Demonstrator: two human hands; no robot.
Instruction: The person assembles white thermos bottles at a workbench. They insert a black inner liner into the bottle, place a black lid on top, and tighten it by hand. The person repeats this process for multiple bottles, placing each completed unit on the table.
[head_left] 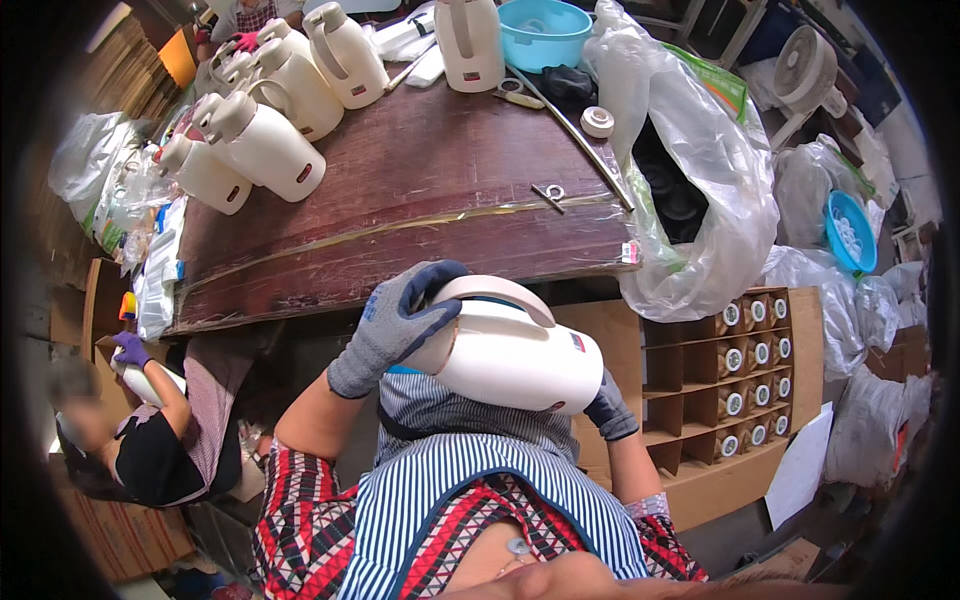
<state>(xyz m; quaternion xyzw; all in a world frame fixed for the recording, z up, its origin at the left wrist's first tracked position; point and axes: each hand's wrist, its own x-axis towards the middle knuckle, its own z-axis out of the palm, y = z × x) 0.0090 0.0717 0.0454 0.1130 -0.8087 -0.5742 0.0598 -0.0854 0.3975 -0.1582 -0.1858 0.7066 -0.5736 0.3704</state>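
A white thermos jug (515, 358) with a beige handle lies tilted on its side in front of my striped apron, its base toward the right. My left hand (395, 322), in a grey and blue work glove, is closed round the jug's neck and top end by the handle. At the other end, my right hand (609, 410), gloved alike, supports the jug's base; the jug hides most of its fingers. A small dark-and-red label shows on the jug's side.
The dark wooden table (420, 180) ahead bears several more jugs (268, 145), a blue basin (545, 35), a metal rod (575, 140) and a tape roll (597, 122). At right stand a plastic bag (700, 140) and a divided carton (690, 480). A co-worker (150, 440) sits at left.
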